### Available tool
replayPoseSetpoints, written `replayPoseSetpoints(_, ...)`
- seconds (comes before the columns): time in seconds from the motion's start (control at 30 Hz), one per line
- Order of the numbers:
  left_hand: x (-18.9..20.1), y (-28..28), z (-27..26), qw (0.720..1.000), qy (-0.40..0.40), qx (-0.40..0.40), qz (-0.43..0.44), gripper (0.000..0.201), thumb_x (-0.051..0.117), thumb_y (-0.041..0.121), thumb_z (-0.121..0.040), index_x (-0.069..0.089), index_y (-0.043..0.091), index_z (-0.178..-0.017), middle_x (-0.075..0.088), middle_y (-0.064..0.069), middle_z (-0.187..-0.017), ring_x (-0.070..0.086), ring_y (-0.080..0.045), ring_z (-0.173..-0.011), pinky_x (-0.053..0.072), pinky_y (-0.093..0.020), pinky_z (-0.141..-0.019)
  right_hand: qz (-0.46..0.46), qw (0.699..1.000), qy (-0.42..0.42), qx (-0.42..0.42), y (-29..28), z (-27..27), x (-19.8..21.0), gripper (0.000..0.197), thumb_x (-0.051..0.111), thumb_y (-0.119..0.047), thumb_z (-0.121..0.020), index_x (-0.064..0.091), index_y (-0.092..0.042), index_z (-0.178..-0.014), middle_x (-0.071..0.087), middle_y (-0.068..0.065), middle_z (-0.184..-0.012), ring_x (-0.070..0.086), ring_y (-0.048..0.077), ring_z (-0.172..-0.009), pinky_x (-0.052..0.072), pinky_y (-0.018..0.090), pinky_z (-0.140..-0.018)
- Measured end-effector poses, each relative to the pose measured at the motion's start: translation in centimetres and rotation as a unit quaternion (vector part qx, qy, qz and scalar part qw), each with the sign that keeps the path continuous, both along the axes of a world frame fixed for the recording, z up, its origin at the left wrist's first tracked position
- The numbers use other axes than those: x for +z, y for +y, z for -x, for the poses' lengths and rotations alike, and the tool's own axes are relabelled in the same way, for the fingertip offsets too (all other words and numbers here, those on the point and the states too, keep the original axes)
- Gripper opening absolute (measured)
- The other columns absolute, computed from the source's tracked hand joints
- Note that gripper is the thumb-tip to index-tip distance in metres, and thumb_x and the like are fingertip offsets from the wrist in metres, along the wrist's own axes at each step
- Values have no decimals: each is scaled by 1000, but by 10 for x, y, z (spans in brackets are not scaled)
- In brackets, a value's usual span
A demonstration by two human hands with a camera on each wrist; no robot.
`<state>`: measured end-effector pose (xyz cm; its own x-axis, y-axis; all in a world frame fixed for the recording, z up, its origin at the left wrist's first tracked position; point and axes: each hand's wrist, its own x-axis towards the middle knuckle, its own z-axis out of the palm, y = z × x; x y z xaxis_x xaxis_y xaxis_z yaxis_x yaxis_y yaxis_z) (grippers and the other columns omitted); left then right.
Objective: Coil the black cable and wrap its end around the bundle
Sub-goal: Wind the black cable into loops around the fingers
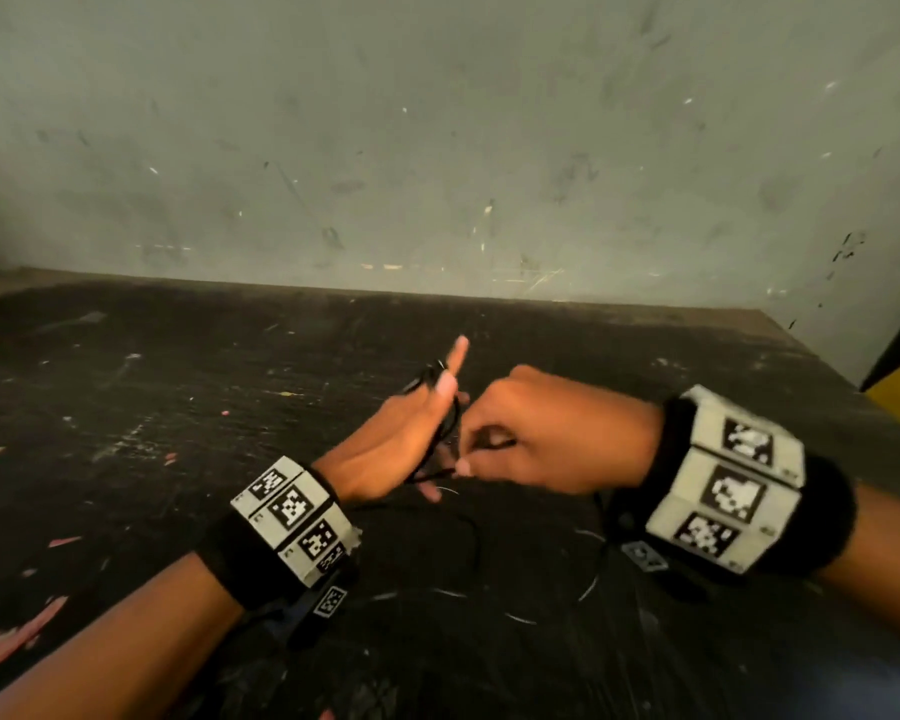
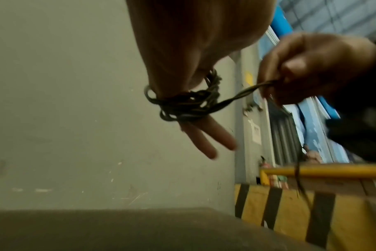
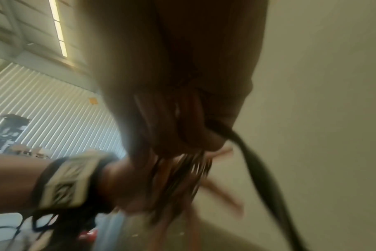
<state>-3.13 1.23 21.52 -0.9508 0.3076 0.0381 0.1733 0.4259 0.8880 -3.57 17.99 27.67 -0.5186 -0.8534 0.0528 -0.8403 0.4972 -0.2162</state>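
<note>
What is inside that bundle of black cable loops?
The left hand's straight fingers pass through the coiled black cable. The right hand pinches its free strand. Covered finger parts stay hidden.

Two hands are seen, the left hand (image 1: 385, 439) and the right hand (image 1: 546, 433). One black cable (image 2: 189, 103) is counted, and two marker wristbands (image 1: 294, 517).

Bare forearms. Each wrist wears a black band: the left wristband (image 1: 261, 553) and right wristband (image 1: 780, 506) carry white blocks printed with black square-patterned markers.
</note>
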Motion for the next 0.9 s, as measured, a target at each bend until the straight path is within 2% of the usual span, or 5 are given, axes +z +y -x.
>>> replayPoseSetpoints(0.1, -4, 1, -7, 993, -83, -71, 47, 102, 17, 91, -56, 32, 36, -139, 54, -3, -127, 70, -24, -74, 59, -40, -53, -17, 999, 38, 5, 11, 10, 27, 20, 64, -32, -85, 67, -18, -72, 49, -10, -50, 47, 7, -45, 39, 29, -52)
replayPoseSetpoints(0.23, 8, -2, -23, 979, -118, -156, 51, 92, 17, 97, -46, 18, 64, -132, 48, -1, -136, 69, -25, -74, 57, -34, -49, 3, 990, 139, -30, 38, 38, 56, 37, 61, -51, -79, 70, -16, -73, 64, -2, -59, 56, 12, -53, 44, 34, -54)
replayPoseSetpoints(0.5, 36, -2, -30, 911, -148, -268, -277, 100, 32, 89, -56, 27, 39, -143, 56, -24, -129, 69, -35, -74, 56, -34, -41, 136, 986, 82, -52, 37, 64, -13, 44, 43, -44, -93, 69, -9, -89, 73, 6, -83, 67, 22, -72, 50, 38, -65)
replayPoseSetpoints(0.67, 58, 11, -14, 891, -79, -135, -426, 88, 6, 82, -68, 15, 42, -146, 55, -19, -135, 72, -33, -80, 58, -34, -45, 136, 990, 1, -43, 3, 36, -50, 25, 41, -26, -97, 60, -13, -107, 69, 7, -92, 65, 20, -81, 53, 38, -74)
replayPoseSetpoints(0.9, 57, 22, 6, 951, 23, 83, -298, 75, 9, 73, -77, 2, 43, -145, 33, -4, -150, 66, -35, -99, 59, -48, -67, 43, 999, -31, -6, -8, -2, -27, 16, 51, -24, -93, 59, -10, -90, 65, 8, -84, 63, 22, -78, 51, 37, -71)
